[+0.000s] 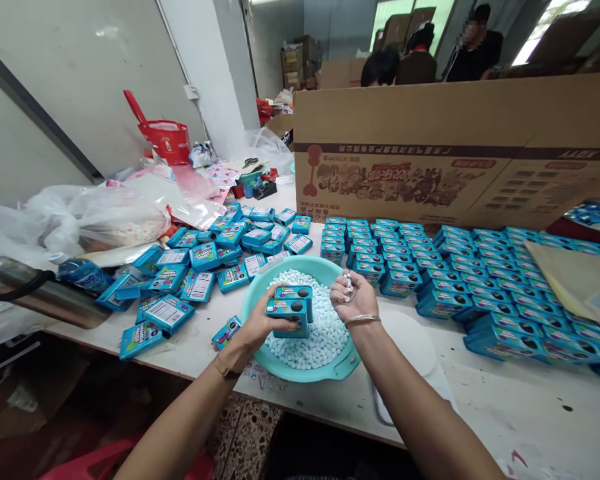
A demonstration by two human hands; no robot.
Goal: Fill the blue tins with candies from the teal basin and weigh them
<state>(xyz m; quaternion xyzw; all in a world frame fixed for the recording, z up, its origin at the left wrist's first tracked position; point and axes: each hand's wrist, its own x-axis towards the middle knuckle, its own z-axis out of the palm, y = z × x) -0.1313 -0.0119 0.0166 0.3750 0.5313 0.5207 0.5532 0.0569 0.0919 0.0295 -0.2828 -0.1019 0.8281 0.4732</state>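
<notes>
A teal plastic basin (260, 283) full of small white candies (310, 340) sits at the table's near edge. Over it, my left hand (260, 325) grips two small blue tins (291, 309), held side by side. My right hand (353, 297), a bracelet on its wrist, hovers just right of the tins, cupped with a few white candies in its fingers.
Loose blue tins (200, 263) lie scattered to the left, and neat stacked rows of them (430, 267) fill the right. A big cardboard box (455, 150) stands behind. Plastic bags (80, 217), a red basket (167, 140) and other people at the far back.
</notes>
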